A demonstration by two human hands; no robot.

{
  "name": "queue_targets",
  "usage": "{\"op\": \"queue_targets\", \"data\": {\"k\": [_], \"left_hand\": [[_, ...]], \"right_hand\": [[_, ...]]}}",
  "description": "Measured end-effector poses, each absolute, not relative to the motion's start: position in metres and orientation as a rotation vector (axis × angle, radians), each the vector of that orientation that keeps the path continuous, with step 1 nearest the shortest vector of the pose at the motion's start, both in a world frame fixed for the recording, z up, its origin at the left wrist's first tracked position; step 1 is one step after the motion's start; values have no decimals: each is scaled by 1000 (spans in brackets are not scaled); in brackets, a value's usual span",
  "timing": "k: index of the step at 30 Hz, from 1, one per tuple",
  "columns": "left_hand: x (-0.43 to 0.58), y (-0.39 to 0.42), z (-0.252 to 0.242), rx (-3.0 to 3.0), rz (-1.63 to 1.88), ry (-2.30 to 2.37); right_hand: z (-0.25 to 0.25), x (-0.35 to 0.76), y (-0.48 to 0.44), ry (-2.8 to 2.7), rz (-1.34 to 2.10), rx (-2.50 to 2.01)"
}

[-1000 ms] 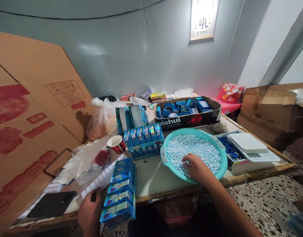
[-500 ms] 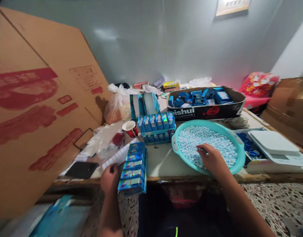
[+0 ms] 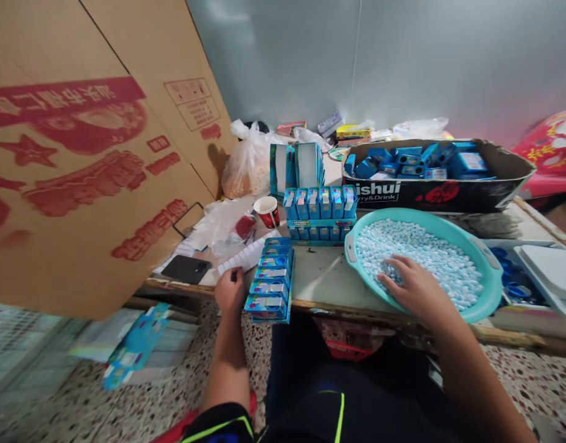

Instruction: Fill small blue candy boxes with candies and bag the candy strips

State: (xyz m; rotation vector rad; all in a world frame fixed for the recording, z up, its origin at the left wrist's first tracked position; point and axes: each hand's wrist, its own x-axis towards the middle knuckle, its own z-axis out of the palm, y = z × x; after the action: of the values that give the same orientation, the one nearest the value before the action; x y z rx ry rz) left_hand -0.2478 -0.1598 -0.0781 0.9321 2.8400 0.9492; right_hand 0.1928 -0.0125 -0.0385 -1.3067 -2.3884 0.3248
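Note:
My right hand (image 3: 412, 288) lies in a teal basin (image 3: 488, 271) full of small pale blue and white candies (image 3: 426, 249), fingers curled into the pile. Whether it grips any is hidden. My left hand (image 3: 230, 289) is closed on the near end of a white strip (image 3: 243, 255) at the table's front edge. Right beside it stands a row of blue candy boxes in a display tray (image 3: 270, 280). A second tray of upright blue boxes (image 3: 320, 212) sits further back.
A large printed cardboard sheet (image 3: 80, 141) leans at the left. A black phone (image 3: 186, 268), a red paper cup (image 3: 267, 211), plastic bags (image 3: 248, 163), a dark carton of blue boxes (image 3: 440, 178) and a white scale (image 3: 548, 264) crowd the table. Blue packaging (image 3: 135, 344) lies on the floor.
The view has swung left and down, showing the floor and my legs. My right hand has spread flatter into the candies. My left hand stays on the white strip.

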Motion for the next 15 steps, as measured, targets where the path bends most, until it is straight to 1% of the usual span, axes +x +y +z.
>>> {"op": "queue_targets", "data": {"k": [7,11,13,15], "left_hand": [[-245,-159,-69,883,887,2844],[-258,-164,-73,797,841,2766],[-276,-167,-82,895,881,2586],[-295,-168,-92,1142,856,2492]], "right_hand": [[-34,211,-12,-2473,403,-1262],[-48,227,-3,-2466,292,-1350],[-57,228,1,-2412,220,-1428],[-65,225,5,-2383,214,-1475]]}}
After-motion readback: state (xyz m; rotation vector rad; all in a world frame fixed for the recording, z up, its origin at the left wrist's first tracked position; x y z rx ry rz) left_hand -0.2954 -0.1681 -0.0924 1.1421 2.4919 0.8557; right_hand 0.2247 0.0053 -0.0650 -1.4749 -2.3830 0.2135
